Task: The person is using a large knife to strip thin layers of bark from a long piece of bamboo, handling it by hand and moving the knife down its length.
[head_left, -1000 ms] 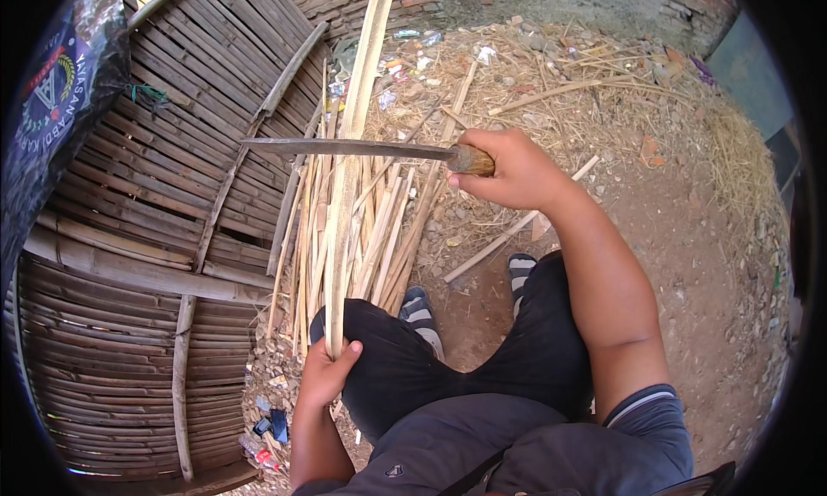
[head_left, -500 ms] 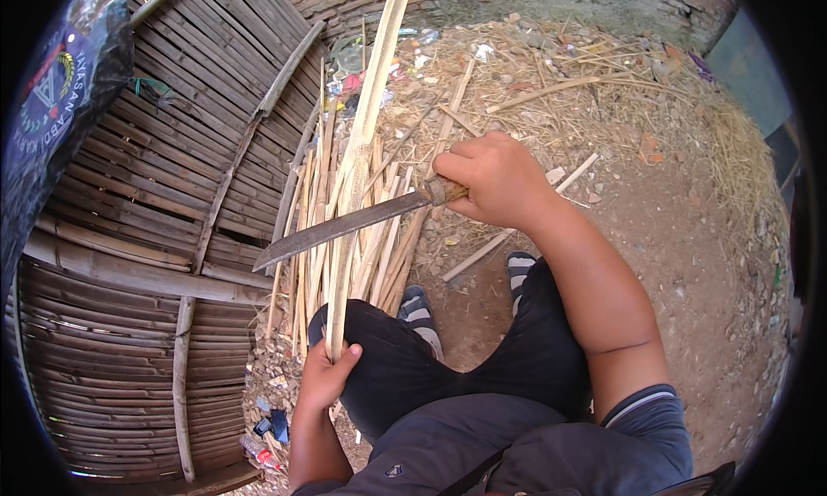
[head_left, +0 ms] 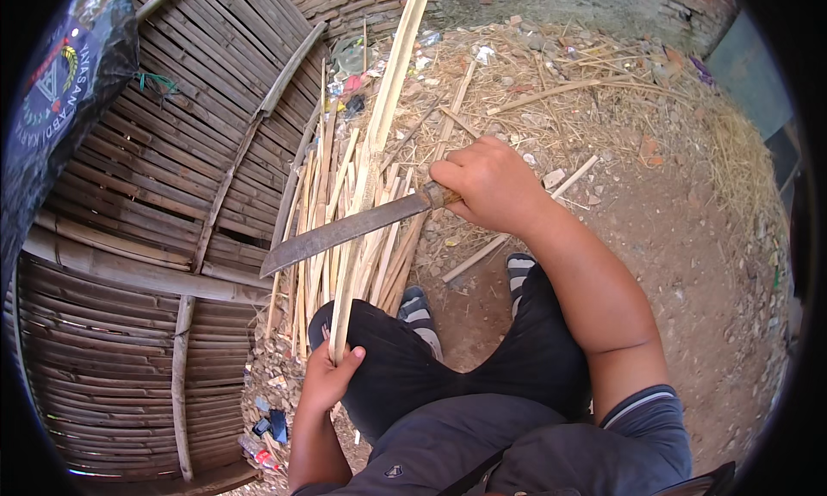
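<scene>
Beside my left knee, my left hand (head_left: 329,377) is closed round the near end of a long bamboo strip (head_left: 372,151). The strip slants up and away, past the top edge of the view, with its pale inner face showing. My right hand (head_left: 489,184) grips the wooden handle of a machete (head_left: 349,230). Its dark, broad blade points left and lies across the strip, at about the middle of the visible length. Whether the edge touches or bites into the bamboo I cannot tell. Several split bamboo strips (head_left: 394,253) lie on the ground beyond my left knee.
A bamboo slat wall (head_left: 220,91) stands along the left, with a dark printed plastic sheet (head_left: 65,108) hanging in front. A brick wall (head_left: 517,5) closes off the back. Straw and litter (head_left: 551,82) cover the far ground. My feet in striped socks (head_left: 419,317) rest on dirt.
The bamboo strip's far end has swung slightly to the right. The machete blade has tilted a little, showing more of its flat side, with its tip slightly lower. Both hands keep their grips.
</scene>
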Demonstrator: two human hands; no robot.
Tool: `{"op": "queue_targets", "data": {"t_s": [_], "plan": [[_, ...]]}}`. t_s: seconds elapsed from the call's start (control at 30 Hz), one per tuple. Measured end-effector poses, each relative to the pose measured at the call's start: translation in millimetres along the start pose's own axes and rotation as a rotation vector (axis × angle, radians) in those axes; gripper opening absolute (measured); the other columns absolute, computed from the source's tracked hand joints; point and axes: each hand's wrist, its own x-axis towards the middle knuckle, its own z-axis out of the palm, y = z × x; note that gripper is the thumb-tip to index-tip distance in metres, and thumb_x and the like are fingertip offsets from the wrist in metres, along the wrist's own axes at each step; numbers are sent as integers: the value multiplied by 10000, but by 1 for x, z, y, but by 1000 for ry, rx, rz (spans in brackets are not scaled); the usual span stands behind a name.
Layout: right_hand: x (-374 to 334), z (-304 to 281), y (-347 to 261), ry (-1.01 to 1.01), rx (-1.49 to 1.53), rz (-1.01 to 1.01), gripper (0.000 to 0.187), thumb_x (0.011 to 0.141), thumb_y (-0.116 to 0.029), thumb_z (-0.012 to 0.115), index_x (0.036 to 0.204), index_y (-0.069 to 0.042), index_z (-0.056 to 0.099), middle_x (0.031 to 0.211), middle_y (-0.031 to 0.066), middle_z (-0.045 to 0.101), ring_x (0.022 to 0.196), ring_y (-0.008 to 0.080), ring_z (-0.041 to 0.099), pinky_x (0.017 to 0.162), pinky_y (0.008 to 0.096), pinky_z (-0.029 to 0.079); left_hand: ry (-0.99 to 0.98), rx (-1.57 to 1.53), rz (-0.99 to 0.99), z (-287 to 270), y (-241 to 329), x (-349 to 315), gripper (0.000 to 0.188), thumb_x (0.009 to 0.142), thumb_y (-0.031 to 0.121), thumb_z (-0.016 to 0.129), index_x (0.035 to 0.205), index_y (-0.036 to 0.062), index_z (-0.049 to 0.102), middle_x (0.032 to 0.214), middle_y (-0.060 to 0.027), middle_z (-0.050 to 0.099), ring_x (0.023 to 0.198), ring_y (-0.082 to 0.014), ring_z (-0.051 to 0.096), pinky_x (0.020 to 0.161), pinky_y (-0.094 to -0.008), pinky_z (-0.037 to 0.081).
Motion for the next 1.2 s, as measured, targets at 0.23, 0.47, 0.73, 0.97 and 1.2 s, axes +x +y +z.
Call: {"op": "queue_targets", "data": {"t_s": [0.23,0.47,0.73,0.97,1.2], "plan": [[-4,-9,28,-15,-63,341,316,746,-217,831,944,-84,625,843,99,711,815,336,716,758,476,556,44,10,6,-6,-14,-1,290,967,232,777,817,122,555,695,108,469,620,-11,395,541,-224,321],[-4,-5,10,-129,-41,130,296,740,-189,816,923,-87,607,829,102,716,813,347,720,732,491,560,37,20,14,1,-3,-1,286,967,223,771,797,126,562,706,106,490,638,-17,411,558,-242,319],[0,-4,19,-74,-7,267,268,761,-179,805,940,-88,627,826,104,716,847,345,724,754,490,562,17,4,2,-11,-8,-8,297,962,223,783,816,124,544,708,105,477,635,-12,402,558,-216,326],[-9,-7,23,-35,-18,249,246,767,-178,794,940,-93,642,809,108,708,832,345,723,736,485,560,-25,30,3,-7,-1,-5,310,960,218,785,801,122,537,691,107,460,629,-13,395,551,-220,322],[4,1,-1,-52,-15,36,225,740,-152,778,898,-91,630,784,117,697,790,347,715,716,478,554,90,55,62,-12,-13,-8,310,957,222,790,806,108,545,687,104,468,614,-15,392,538,-223,320]]}}
